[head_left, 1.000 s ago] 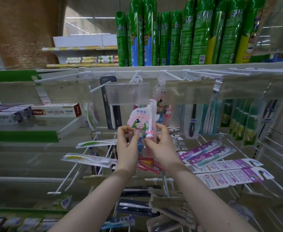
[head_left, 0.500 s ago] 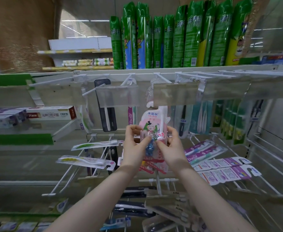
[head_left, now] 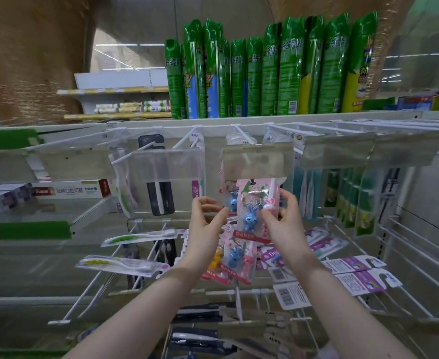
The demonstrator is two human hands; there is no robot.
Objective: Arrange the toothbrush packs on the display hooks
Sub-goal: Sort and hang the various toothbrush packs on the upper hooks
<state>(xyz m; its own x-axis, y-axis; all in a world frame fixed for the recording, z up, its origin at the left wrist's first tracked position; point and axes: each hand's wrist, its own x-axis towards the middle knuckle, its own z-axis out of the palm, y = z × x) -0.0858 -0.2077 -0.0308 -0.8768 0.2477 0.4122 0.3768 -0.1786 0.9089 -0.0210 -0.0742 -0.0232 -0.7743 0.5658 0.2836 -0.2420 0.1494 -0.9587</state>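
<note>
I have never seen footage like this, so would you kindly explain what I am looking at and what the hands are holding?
There is no machine: a person wears a camera on the head, looking down at their two bare hands. The right hand pinches a pink plastic toothbrush pack with rabbit toys, its top hidden behind a clear plastic label holder on a white wire display hook. The left hand is at the pack's left edge; its grip is unclear. Purple toothbrush packs lie lower down; tall green spray cans stand above.
</note>
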